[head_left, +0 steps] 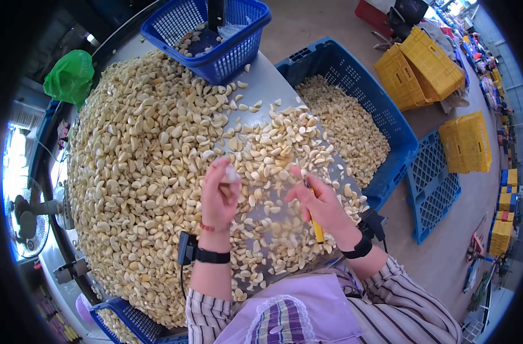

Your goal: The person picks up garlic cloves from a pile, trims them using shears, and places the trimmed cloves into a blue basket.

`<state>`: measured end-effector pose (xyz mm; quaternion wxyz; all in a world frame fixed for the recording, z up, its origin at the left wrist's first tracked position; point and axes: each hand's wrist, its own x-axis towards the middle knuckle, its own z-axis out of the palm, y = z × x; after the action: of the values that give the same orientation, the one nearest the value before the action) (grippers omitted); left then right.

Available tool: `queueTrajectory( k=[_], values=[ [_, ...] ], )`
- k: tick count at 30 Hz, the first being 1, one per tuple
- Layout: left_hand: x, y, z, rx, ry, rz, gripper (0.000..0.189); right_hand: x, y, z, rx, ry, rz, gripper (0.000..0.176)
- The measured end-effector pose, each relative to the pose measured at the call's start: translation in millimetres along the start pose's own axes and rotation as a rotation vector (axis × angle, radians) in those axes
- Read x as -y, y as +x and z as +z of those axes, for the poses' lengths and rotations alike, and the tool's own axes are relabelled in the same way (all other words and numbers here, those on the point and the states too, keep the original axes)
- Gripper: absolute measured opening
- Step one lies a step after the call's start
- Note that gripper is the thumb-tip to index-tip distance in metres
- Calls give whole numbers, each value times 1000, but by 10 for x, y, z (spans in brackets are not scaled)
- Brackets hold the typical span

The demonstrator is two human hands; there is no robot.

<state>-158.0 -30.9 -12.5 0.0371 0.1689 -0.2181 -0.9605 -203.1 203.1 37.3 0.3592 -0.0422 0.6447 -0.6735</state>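
A pale clove is held in the left hand, pinched between thumb and fingers above the middle of the table. Its outline is blurred, so its exact condition cannot be told. In the right hand, a yellow-handled tool is gripped, its handle end pointed back toward the wrist; whether a blade is bared at the other end cannot be made out. The two hands are kept apart, with loose cloves spread beneath and between them.

To the left, a large pile of cloves is heaped across most of the table. A blue basket is set at the far side, and a blue crate, partly filled with cloves, is placed beyond the right edge.

Several mishaps can be judged possible. Should the tool be brought against so small a clove, the left fingertips could be nicked, since little of the clove is left exposed past them. If the clove were pinched too hard or were slick, it could be squeezed out and lost among the many that look alike. Cloves lying near the right edge could be swept off by the right forearm. At the left wrist, a black box with a hanging cable is worn close to the pile; cloves could be dragged loose if the cable were caught there.
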Motion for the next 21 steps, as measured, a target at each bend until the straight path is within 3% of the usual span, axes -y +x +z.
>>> queueTrajectory(
  k=[1, 3, 4, 6, 7, 10, 11, 13, 14, 18, 21],
  values=[
    [28, 201, -65, 2, -1, 2, 16, 5, 11, 2, 1, -2, -2, 56],
    [37, 572, -121, -427, 1315, 463, 18, 9, 33, 15, 15, 9, 7, 55],
    [64, 660, -181, -430, 1314, 470, 18, 15, 39, 25, 21, 7, 3, 55],
    [91, 785, -244, -307, 2285, 469, 24, 28, 38, 32, 6, 24, 14, 54],
    [71, 771, -168, -311, 2289, 475, 24, 40, 35, 25, 10, 26, 9, 54],
    [61, 668, -28, -275, 1640, 277, 19, 77, -3, 5, 4, 47, 19, 55],
    [84, 604, -32, -268, 1640, 267, 19, 108, -18, 12, 10, 26, 11, 55],
    [45, 388, 68, -296, 971, -30, 23, 102, -13, 12, 13, 5, 11, 56],
    [-19, 236, 255, -339, 857, -178, 20, 82, -3, 19, 50, -77, -31, 57],
    [81, -208, 440, -316, 765, -191, 15, 48, 36, 122, 164, -247, -112, 60],
    [125, -397, 541, -197, 891, -93, 13, 84, 68, 170, 275, -292, -104, 59]
  ],
)
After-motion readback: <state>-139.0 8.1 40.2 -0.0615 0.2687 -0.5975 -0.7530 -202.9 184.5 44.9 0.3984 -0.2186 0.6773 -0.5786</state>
